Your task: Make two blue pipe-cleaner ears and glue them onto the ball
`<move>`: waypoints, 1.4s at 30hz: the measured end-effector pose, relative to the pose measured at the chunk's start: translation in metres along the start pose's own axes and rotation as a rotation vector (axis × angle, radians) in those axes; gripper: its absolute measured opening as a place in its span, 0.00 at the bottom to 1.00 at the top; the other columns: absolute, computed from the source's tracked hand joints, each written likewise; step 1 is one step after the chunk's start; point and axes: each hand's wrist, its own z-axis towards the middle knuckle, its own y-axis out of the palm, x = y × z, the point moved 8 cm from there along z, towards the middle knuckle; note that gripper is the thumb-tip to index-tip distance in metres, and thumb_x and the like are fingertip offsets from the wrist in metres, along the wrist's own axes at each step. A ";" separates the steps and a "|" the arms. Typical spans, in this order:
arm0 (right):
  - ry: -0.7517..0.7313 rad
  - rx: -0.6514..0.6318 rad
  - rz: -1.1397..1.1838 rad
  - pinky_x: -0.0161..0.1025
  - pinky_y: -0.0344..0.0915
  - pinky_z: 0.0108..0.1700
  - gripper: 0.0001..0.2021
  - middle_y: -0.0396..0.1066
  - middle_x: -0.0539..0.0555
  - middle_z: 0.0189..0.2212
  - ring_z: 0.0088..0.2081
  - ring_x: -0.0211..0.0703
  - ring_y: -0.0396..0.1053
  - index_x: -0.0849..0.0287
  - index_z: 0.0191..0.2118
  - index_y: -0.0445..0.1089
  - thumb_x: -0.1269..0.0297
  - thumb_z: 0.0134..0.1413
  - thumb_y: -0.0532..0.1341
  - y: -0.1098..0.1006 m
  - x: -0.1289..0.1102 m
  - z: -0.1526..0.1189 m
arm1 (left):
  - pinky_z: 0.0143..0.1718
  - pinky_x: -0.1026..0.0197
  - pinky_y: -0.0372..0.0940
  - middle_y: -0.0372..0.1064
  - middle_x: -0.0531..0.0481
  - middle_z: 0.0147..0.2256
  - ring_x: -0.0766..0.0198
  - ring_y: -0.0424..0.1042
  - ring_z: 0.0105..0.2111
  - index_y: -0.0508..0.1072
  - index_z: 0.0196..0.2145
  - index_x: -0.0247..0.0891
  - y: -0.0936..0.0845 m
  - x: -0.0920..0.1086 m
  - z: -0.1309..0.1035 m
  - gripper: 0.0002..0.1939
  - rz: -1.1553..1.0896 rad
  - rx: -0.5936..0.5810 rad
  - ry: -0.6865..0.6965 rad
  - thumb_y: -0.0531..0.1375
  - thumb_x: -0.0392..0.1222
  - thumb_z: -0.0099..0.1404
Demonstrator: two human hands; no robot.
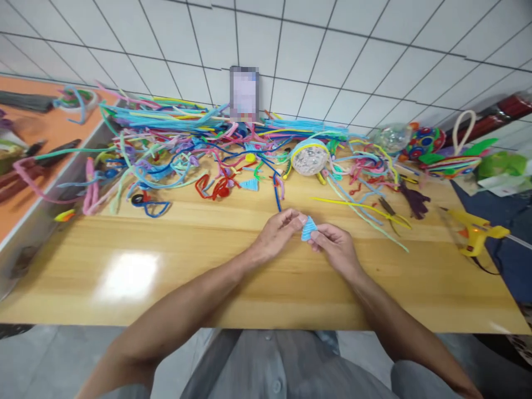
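Between my two hands, above the middle of the wooden table (199, 277), is a small light-blue ridged triangle (308, 229), seemingly made of bent pipe cleaner. My left hand (283, 228) pinches it near its upper left edge. On its lower right side, the thumb and fingers of my right hand (333, 243) are closed on it. A similar light-blue triangle (250, 184) lies farther back on the table. Just beyond my left hand, the end of a dark-blue pipe cleaner (277, 194) points toward me.
A tangle of coloured pipe cleaners (166, 149) spreads along the wall, with a phone (244, 94) upright behind it. A round clear ornament (310, 159) sits among them. Pliers (394, 216) and a yellow glue gun (474, 230) lie at right. A grey-walled bin (78, 172) borders the left.
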 end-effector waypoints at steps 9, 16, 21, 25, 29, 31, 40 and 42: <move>-0.045 0.022 0.086 0.39 0.62 0.26 0.30 0.73 0.50 0.23 0.24 0.40 0.66 0.55 0.39 0.79 0.29 0.53 0.66 -0.001 -0.004 -0.002 | 0.32 0.62 0.58 0.60 0.57 0.24 0.68 0.58 0.27 0.69 0.29 0.38 0.000 -0.003 0.001 0.28 0.108 -0.022 -0.075 0.62 0.69 0.64; -0.043 0.054 -0.005 0.37 0.59 0.26 0.22 0.69 0.47 0.21 0.23 0.37 0.61 0.55 0.32 0.77 0.39 0.49 0.73 -0.001 -0.005 0.001 | 0.37 0.62 0.61 0.69 0.53 0.31 0.66 0.65 0.32 0.72 0.35 0.37 0.009 0.004 -0.007 0.26 0.164 -0.052 0.009 0.66 0.66 0.63; -0.084 0.109 0.019 0.37 0.60 0.26 0.20 0.71 0.49 0.23 0.24 0.39 0.63 0.54 0.31 0.75 0.42 0.51 0.72 -0.004 -0.007 0.001 | 0.33 0.63 0.59 0.70 0.53 0.27 0.67 0.64 0.28 0.72 0.30 0.37 0.017 0.000 -0.009 0.24 0.279 -0.114 0.070 0.64 0.62 0.66; -0.138 0.061 -0.002 0.38 0.61 0.27 0.20 0.69 0.49 0.22 0.25 0.40 0.63 0.54 0.30 0.74 0.41 0.54 0.70 0.002 -0.007 0.002 | 0.33 0.63 0.60 0.71 0.53 0.27 0.67 0.65 0.28 0.72 0.29 0.37 0.011 -0.004 -0.008 0.23 0.343 -0.079 0.118 0.62 0.62 0.67; -0.158 0.040 0.001 0.38 0.60 0.28 0.19 0.68 0.49 0.23 0.25 0.39 0.61 0.54 0.30 0.73 0.43 0.54 0.69 0.006 -0.004 0.003 | 0.32 0.64 0.60 0.70 0.53 0.26 0.67 0.65 0.27 0.72 0.30 0.37 0.013 -0.008 -0.009 0.24 0.377 -0.086 0.127 0.62 0.62 0.68; -0.136 0.046 0.022 0.38 0.60 0.28 0.19 0.68 0.49 0.23 0.25 0.39 0.62 0.54 0.31 0.73 0.43 0.54 0.69 0.006 -0.003 0.003 | 0.32 0.63 0.60 0.69 0.53 0.26 0.66 0.64 0.27 0.73 0.31 0.37 0.015 -0.003 -0.009 0.23 0.406 -0.113 0.150 0.61 0.62 0.69; -0.118 0.061 0.103 0.37 0.60 0.25 0.22 0.66 0.47 0.21 0.23 0.38 0.61 0.54 0.30 0.72 0.39 0.49 0.72 0.008 -0.004 0.008 | 0.56 0.51 0.62 0.70 0.34 0.57 0.46 0.70 0.56 0.77 0.54 0.36 -0.105 0.093 0.007 0.15 1.354 0.594 0.125 0.54 0.40 0.76; -0.146 0.039 0.073 0.37 0.59 0.26 0.22 0.66 0.47 0.20 0.23 0.38 0.60 0.54 0.30 0.72 0.39 0.50 0.71 0.010 -0.005 0.009 | 0.59 0.46 0.60 0.68 0.32 0.59 0.41 0.67 0.59 0.76 0.55 0.35 -0.123 0.090 0.015 0.16 1.516 0.579 0.009 0.57 0.41 0.75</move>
